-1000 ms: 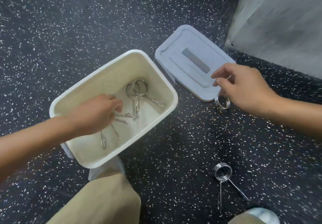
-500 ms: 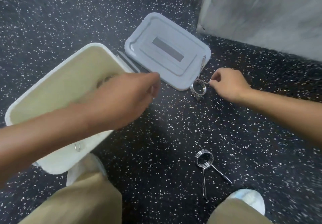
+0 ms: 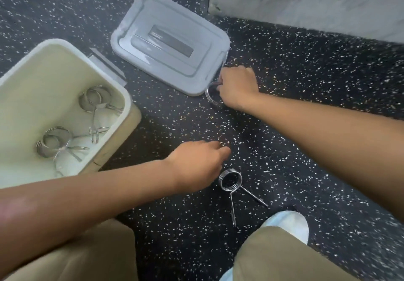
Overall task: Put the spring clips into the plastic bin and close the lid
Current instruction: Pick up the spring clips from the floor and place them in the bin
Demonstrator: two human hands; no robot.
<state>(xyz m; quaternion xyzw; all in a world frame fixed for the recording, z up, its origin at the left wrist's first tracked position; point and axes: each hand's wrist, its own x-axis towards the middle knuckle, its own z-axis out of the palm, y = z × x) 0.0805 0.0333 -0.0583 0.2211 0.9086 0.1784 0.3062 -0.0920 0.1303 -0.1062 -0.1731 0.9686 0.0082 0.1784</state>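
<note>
Our right hand (image 3: 235,86) hides its grip on a spring clip (image 3: 213,97) beside the lid (image 3: 166,40); left hand (image 3: 196,162) released, near floor clip (image 3: 230,180).

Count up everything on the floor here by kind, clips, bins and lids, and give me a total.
Spring clips: 4, namely two in the bin, one on the floor, one at the right hand
Plastic bin: 1
Lid: 1
Total: 6

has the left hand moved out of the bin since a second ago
Yes. The left hand has left the bin and now hovers over the floor beside the loose spring clip.
</note>
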